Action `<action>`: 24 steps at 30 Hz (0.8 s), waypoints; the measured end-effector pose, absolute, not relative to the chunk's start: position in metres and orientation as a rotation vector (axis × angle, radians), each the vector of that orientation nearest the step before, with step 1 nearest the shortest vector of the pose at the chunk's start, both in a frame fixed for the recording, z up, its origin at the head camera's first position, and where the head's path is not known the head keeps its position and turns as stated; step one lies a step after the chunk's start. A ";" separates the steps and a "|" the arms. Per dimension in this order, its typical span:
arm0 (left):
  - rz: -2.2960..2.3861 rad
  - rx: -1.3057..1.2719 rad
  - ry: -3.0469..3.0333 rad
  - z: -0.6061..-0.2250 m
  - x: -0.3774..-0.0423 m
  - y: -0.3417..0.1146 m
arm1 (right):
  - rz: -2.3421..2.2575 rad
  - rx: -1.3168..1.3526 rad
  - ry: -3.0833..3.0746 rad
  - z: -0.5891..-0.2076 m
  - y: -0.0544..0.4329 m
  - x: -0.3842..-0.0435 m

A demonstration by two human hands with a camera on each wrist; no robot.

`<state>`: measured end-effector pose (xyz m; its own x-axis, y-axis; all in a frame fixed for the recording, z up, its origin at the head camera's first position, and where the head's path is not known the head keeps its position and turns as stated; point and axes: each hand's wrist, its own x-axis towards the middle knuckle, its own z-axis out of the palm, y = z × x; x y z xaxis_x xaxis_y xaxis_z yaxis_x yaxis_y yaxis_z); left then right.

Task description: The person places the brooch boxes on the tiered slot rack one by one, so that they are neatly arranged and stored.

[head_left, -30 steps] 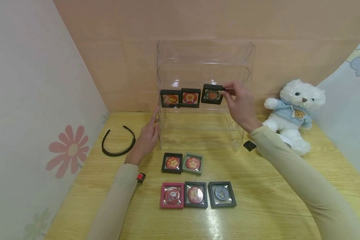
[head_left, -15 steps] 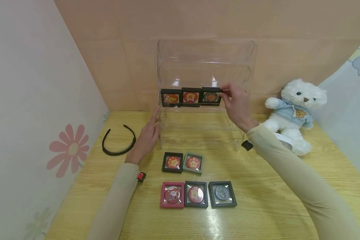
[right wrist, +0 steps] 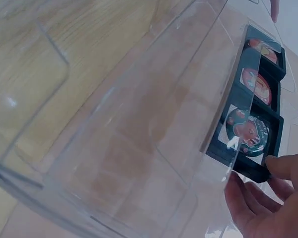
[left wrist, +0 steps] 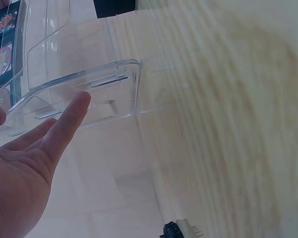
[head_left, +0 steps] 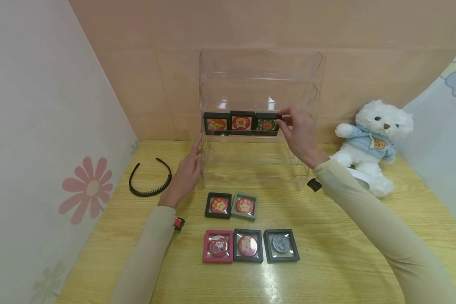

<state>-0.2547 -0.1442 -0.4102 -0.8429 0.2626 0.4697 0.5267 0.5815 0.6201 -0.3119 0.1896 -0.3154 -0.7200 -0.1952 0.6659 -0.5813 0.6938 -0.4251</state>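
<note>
A clear acrylic display rack [head_left: 258, 161] stands on the table, with three black-framed badge cases in a row on one of its tiers. At the right end of that row, my right hand [head_left: 301, 133] pinches the edge of the case with the dark green and red badge [right wrist: 248, 136]. The middle case [head_left: 241, 123] and the left case [head_left: 216, 124] stand beside it, both with red and orange badges. My left hand [head_left: 186, 175] is at the rack's left side, its fingers extended along the clear side panel [left wrist: 109, 89].
Before the rack lie a black case [head_left: 218, 205], a green case [head_left: 245, 206], a pink case [head_left: 218, 246] and two dark cases [head_left: 248, 246]. A black headband [head_left: 150, 194] lies at left. A white teddy bear [head_left: 380, 126] sits at right.
My right hand has lowered the right-hand case from a raised, tilted position into line with the other two on the tier. The left hand has stayed at the rack's side.
</note>
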 end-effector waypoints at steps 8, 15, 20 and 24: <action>-1.123 -0.640 -2.486 -0.413 -0.257 -0.144 | 0.879 0.632 -2.253 -0.304 0.195 -0.304; -1.139 -0.636 -2.480 -0.414 -0.256 -0.144 | 0.878 0.668 -2.191 -0.299 0.203 -0.287; -1.143 -0.638 -2.481 -0.414 -0.256 -0.144 | 0.828 0.680 -2.170 -0.303 0.213 -0.271; -1.136 -0.638 -2.481 -0.413 -0.255 -0.144 | 0.807 0.666 -2.215 -0.309 0.222 -0.258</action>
